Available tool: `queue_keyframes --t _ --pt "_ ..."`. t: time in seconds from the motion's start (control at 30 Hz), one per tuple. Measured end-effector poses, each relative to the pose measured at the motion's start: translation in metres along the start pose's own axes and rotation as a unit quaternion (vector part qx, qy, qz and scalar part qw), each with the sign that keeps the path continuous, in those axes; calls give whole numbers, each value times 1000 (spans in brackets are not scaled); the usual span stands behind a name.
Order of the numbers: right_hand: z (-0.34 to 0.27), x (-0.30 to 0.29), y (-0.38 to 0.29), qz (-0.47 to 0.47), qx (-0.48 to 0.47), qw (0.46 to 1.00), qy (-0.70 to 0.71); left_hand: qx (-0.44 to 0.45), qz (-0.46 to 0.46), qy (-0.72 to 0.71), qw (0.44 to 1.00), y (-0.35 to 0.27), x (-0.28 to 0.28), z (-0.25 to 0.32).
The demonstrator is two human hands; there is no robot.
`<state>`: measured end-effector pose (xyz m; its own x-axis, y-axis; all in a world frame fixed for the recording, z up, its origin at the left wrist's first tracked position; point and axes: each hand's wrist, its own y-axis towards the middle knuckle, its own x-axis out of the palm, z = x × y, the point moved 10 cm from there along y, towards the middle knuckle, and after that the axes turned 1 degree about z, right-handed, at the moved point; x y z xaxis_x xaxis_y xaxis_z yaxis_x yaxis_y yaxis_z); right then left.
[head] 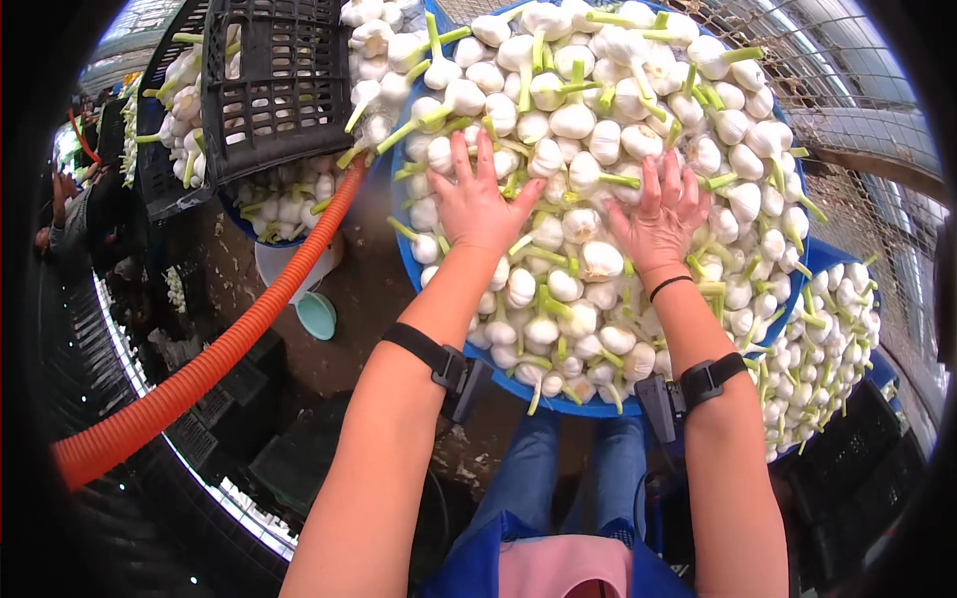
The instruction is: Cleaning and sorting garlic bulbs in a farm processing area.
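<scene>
A wide blue plastic tub (pixel 407 250) stands before me, heaped with white garlic bulbs (pixel 573 119) that have short green stems. My left hand (pixel 478 198) rests on the left part of the heap, palm down with fingers spread. On the right part lies my right hand (pixel 662 209), its fingers apart and some fingertips partly hidden among the bulbs. Neither hand grips a bulb. Between the two hands, loose garlic lies in full view. Each forearm wears a black strap with a small device.
An orange corrugated hose (pixel 224 336) crosses the left side. Beyond it, a black plastic crate (pixel 277 90) tilts beside more garlic. Another garlic-filled container (pixel 822 351) stands at right. A wire mesh (pixel 845 75) borders the far right. A person (pixel 71 209) is at the far left.
</scene>
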<state>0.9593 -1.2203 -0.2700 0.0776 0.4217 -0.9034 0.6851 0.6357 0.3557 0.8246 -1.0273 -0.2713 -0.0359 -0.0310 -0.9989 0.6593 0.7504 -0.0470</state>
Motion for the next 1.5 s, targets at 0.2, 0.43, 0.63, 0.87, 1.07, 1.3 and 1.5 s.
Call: queue_keyframes --t 0.2,0.43,0.63,0.87,1.07,1.3,1.5 --pt "-6 -9 -10 -60 19 998 8 -42 -19 -80 996 -28 -20 -1" --pt "-30 -47 -72 -278 -6 961 -5 -16 7 -25 1000 -165 -24 37" --pt "-28 -27 -75 -207 -32 977 32 -73 -101 -44 991 -144 8 30" --pt "-24 -6 -41 -96 -98 979 147 -26 -195 -76 978 -102 34 8" --pt "-21 -17 -58 -188 -18 978 93 -10 -101 -159 982 -105 25 3" --pt "-9 -53 -156 -259 -24 966 12 -140 21 -249 958 -192 -6 74" --pt "-16 -26 -128 -212 -70 974 39 -10 -57 -149 987 -143 21 46"
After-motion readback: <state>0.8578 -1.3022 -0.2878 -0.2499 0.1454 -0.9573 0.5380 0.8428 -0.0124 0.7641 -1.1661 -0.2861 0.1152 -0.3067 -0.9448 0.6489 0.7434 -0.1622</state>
